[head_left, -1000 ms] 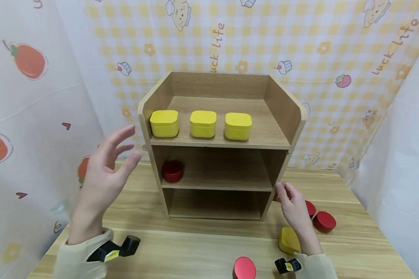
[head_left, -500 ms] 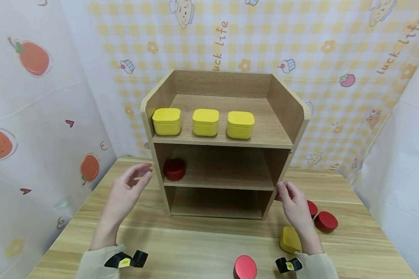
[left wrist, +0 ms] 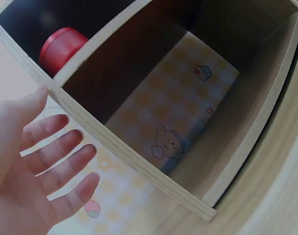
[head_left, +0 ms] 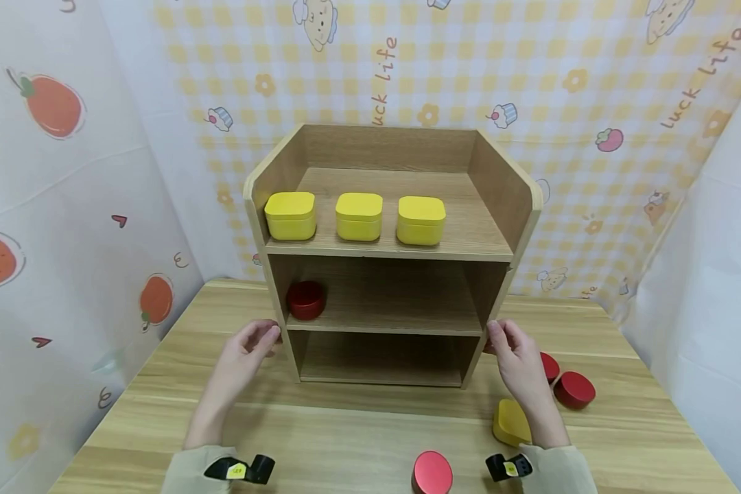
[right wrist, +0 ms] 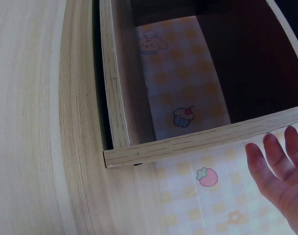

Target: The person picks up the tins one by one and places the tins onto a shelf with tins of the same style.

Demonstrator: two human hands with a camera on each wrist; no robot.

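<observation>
A wooden three-tier shelf (head_left: 383, 332) stands mid-table. My left hand (head_left: 243, 357) is at its left side panel; in the left wrist view the thumb tip meets the panel's edge and the relaxed fingers spread outside it. On the other side, my right hand (head_left: 521, 363) has its fingertips against the right panel, fingers loosely bent in the right wrist view. Along the top tier sit a left yellow box (head_left: 291, 217), a middle yellow box (head_left: 359, 217) and a right yellow box (head_left: 421, 221). One red round box (head_left: 306, 300) occupies the middle tier's left end.
Right of the shelf, a red round box (head_left: 574, 390) lies beside another red round box (head_left: 549, 367), partly hidden by my hand. A yellow box (head_left: 510, 422) is near my right wrist. Toward the front edge stands one more red round box (head_left: 432, 472).
My left hand has come down and to the right, from raised beside the shelf to its left side panel. The right hand stays at the right panel. The boxes have not moved.
</observation>
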